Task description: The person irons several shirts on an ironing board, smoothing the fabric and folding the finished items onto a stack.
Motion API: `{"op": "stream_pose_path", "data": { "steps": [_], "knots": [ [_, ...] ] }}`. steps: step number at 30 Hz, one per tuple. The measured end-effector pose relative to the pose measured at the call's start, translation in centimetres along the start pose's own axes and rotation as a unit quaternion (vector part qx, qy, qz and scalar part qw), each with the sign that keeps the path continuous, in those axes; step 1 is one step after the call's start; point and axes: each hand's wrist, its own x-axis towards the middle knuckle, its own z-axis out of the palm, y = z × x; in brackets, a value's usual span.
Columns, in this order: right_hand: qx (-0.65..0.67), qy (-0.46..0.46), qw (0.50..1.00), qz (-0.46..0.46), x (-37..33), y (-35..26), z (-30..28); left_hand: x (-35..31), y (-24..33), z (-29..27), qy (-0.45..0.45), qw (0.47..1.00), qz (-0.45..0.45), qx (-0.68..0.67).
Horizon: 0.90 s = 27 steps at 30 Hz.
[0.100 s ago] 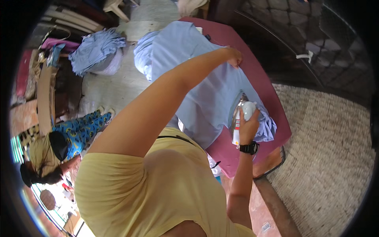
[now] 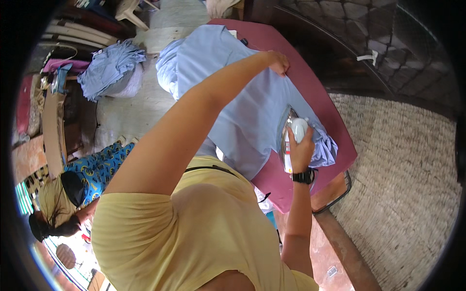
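A light-blue cloth garment [image 2: 242, 116] lies spread over a maroon padded ironing board [image 2: 306, 72]. My left arm reaches across it, and my left hand [image 2: 278, 63] is closed on the garment's far-right edge. My right hand [image 2: 302, 153], with a black watch at the wrist, grips the handle of a clothes iron [image 2: 298, 125]. The iron rests on the garment near the board's right end, its tip pointing away from me. A bunched part of the cloth [image 2: 324, 148] lies just right of the iron. The soleplate's underside is hidden.
A heap of blue clothes [image 2: 112, 68] sits on the floor at the far left, near a pale plastic chair [image 2: 131, 13]. Another person [image 2: 99, 167] in patterned blue trousers is at left. A dark lattice door [image 2: 359, 34] and a rough beige surface [image 2: 398, 169] border the right.
The whole view has shifted slightly, so the board and clothes heap appear a little further left. Both hands keep their holds, and the iron stays at nearly the same spot on the cloth.
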Motion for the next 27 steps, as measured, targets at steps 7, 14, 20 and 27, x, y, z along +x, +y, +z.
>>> {"op": "stream_pose_path", "data": {
  "steps": [7, 14, 20, 27],
  "knots": [
    [-0.004, 0.058, 0.998, -0.039, 7.7, -4.6, 3.0, 1.0, -1.7, 2.7, 0.011, 0.988, 0.047, 0.145],
    [-0.023, 0.045, 0.999, -0.004, 6.6, -4.8, 3.2, 0.6, -1.9, 3.3, 0.008, 0.987, 0.017, 0.162],
    [-0.013, 0.072, 0.996, 0.054, 10.3, -5.7, 2.6, 0.1, 1.1, 2.1, 0.043, 0.993, -0.108, 0.021],
    [-0.003, -0.040, 0.998, 0.058, 1.8, -4.0, 2.3, -0.1, -0.5, 3.1, 0.053, 0.997, -0.056, 0.015]
  ]
}}
